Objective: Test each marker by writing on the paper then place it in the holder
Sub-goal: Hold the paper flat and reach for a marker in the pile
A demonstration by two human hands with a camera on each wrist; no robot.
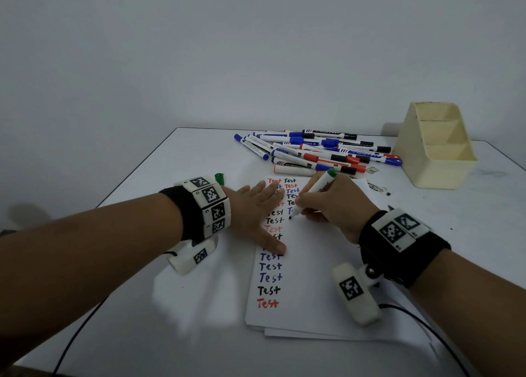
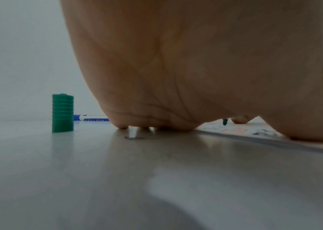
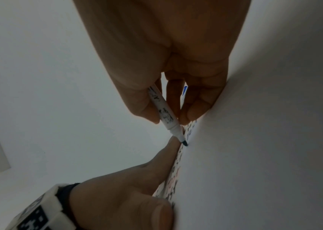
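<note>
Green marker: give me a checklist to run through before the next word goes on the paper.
1. Cap off: ok, the green cap stands upright on the table, apart from the hands.
2. Grip on the green marker: ok, the right hand pinches its barrel.
3. Tip at the paper: ok, it sits at the sheet below the second column; contact cannot be told.
4. Paper held: ok, the left hand lies flat on it.
5. Blank space beneath the tip: ok.
6. Holder free: ok, its visible compartments show no markers.
</note>
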